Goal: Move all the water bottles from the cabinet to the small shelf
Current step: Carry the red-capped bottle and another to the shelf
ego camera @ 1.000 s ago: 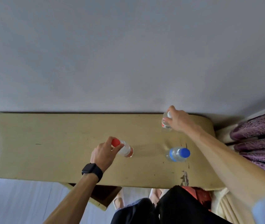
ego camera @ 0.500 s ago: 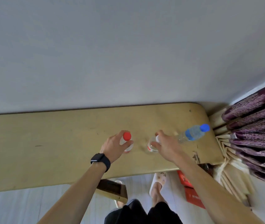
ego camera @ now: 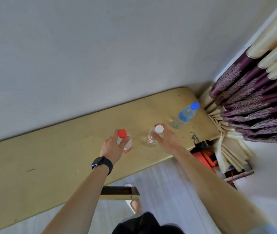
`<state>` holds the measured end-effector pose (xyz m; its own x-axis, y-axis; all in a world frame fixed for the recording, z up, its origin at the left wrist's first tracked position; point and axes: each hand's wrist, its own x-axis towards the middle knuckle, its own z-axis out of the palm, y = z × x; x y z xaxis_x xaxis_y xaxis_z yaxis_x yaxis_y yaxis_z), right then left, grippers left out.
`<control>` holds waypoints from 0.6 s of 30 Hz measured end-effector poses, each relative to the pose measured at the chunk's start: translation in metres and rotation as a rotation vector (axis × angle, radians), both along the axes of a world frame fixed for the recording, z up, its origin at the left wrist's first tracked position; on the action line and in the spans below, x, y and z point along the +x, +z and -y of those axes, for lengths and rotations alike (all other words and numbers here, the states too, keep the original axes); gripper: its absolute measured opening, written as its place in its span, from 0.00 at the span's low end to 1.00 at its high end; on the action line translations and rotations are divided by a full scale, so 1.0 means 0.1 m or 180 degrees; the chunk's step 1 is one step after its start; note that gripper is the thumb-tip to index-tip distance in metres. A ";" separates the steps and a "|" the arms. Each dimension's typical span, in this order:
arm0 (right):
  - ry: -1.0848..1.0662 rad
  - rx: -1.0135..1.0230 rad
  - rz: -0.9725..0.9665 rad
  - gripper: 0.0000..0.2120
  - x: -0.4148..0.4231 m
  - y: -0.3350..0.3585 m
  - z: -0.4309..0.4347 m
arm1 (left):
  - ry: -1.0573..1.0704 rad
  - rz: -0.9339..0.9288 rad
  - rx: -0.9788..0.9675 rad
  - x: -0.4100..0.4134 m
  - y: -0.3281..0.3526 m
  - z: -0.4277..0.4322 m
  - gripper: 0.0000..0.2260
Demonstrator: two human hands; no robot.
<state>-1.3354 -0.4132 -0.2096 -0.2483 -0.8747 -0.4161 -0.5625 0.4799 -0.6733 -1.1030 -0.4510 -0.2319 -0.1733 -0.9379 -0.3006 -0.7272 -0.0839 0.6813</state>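
Left hand [ego camera: 112, 147] fingers wrap red-capped bottle [ego camera: 122, 134]; right hand [ego camera: 168, 141] grips white-capped bottle [ego camera: 151, 141]. Blue-capped bottle [ego camera: 186, 114] near at 1 o'clock: careless lift could topple it.

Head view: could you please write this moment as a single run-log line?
left hand: grips red-capped bottle | right hand: grips white-capped bottle | blue-capped bottle: standing, untouched, on yellow wooden top near curtain
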 end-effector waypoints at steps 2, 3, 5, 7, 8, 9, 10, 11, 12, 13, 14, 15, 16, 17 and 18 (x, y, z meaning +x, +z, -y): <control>-0.0204 -0.0111 0.0164 0.18 0.00 -0.05 -0.08 | -0.0053 0.0074 -0.0019 -0.02 0.01 0.00 0.14; -0.0358 -0.0152 0.0317 0.18 -0.02 -0.06 -0.17 | -0.0092 0.0116 -0.0040 -0.03 0.01 -0.01 0.14; -0.0714 -0.0213 0.0592 0.16 -0.10 -0.06 -0.48 | -0.0194 0.0198 -0.0114 -0.04 0.03 -0.06 0.14; -0.1027 -0.0223 0.0659 0.15 -0.20 -0.08 -0.94 | -0.0335 0.0242 -0.0164 -0.05 0.02 -0.20 0.15; -0.1200 -0.0239 0.0656 0.14 -0.25 -0.11 -1.22 | -0.0433 0.0262 -0.0180 -0.08 0.02 -0.30 0.14; -0.1405 -0.0219 0.0629 0.12 -0.30 -0.14 -1.53 | -0.0557 0.0280 -0.0190 -0.13 0.03 -0.41 0.13; -0.1641 -0.0194 0.0618 0.09 -0.34 -0.18 -1.85 | -0.0697 0.0292 -0.0205 -0.20 0.03 -0.53 0.12; -0.1862 -0.0175 0.0598 0.07 -0.35 -0.19 -2.20 | -0.0864 0.0284 -0.0241 -0.30 0.04 -0.68 0.12; -0.2064 -0.0153 0.0568 0.07 -0.36 -0.22 -2.55 | -0.1065 0.0279 -0.0268 -0.42 0.05 -0.84 0.11; -0.2230 -0.0114 0.0502 0.07 -0.36 -0.22 -2.91 | -0.1281 0.0265 -0.0271 -0.55 0.07 -1.03 0.12; -0.2396 -0.0074 0.0440 0.09 -0.35 -0.22 -3.27 | -0.1494 0.0258 -0.0228 -0.69 0.08 -1.24 0.13; -0.2562 -0.0053 0.0406 0.11 -0.33 -0.21 -3.63 | -0.1708 0.0269 -0.0182 -0.81 0.07 -1.48 0.14; -0.2721 -0.0073 0.0401 0.11 -0.30 -0.20 -3.99 | -0.1913 0.0296 -0.0127 -0.92 0.05 -1.75 0.15; -0.2876 -0.0086 0.0409 0.11 -0.27 -0.18 -4.35 | -0.2110 0.0306 -0.0065 -1.02 0.02 -2.05 0.17; -0.3024 -0.0111 0.0415 0.11 -0.24 -0.17 -4.71 | -0.2304 0.0300 -0.0014 -1.12 -0.01 -2.36 0.18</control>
